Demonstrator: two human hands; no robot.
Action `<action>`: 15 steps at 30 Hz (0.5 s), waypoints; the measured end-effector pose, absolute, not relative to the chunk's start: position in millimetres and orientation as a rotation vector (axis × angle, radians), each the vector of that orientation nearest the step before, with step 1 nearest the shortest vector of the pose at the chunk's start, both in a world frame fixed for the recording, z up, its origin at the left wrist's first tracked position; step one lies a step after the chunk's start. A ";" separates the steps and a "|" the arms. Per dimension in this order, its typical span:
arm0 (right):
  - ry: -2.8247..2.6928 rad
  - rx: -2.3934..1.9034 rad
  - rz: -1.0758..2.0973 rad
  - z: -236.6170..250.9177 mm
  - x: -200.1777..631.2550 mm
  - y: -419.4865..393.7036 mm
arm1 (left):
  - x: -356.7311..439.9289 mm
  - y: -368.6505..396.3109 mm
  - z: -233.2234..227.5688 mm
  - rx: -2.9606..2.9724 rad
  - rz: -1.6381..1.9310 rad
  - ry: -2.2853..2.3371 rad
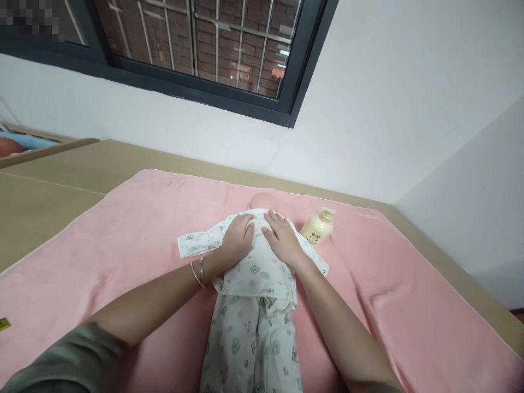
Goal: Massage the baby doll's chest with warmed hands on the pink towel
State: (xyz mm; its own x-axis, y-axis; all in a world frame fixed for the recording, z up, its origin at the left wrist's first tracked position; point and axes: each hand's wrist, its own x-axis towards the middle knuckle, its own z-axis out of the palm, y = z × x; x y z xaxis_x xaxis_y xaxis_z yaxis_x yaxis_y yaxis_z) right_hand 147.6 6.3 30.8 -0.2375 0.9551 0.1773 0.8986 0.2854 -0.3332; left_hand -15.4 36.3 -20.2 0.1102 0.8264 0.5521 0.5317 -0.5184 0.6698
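A baby doll with a bald head (264, 201) lies stretched out, dressed in a white printed top (257, 275) and matching trousers (245, 333). No facial features show. My left hand (238, 239) rests flat on the upper left of the top, fingers extended toward the neck. On the upper right, my right hand (283, 238) lies flat too, its fingers spread a little. Neither hand grips anything. One sleeve extends out to the left; the other slants down to the right, partly behind my right arm. Close by my right hand, a pale yellow pump bottle (318, 227) leans or lies tilted.
A pink blanket (155, 218) with some creases covers much of the wooden surface (82, 169). Behind it rises a white wall (196, 131) with a dark-framed, barred window (204, 43). A small yellow label (4, 323) shows at the left edge.
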 end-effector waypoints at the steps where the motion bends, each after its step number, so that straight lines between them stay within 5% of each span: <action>1: -2.144 -1.762 0.204 30.5 148.9 8.2 | -14.4 34.6 -18.7 2.129 1.325 1.392; 15: -2.160 -1.997 0.062 43.0 126.0 -16.2 | -9.2 29.4 2.8 2.489 0.820 1.610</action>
State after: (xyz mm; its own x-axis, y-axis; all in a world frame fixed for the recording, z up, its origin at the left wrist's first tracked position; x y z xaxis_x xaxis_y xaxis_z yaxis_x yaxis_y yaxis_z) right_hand 126.0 -16.2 43.0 -0.0681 0.9908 0.1170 0.9825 0.0870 -0.1646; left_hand -9.2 29.4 2.8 0.3106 0.8638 0.3966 0.8290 -0.4503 0.3317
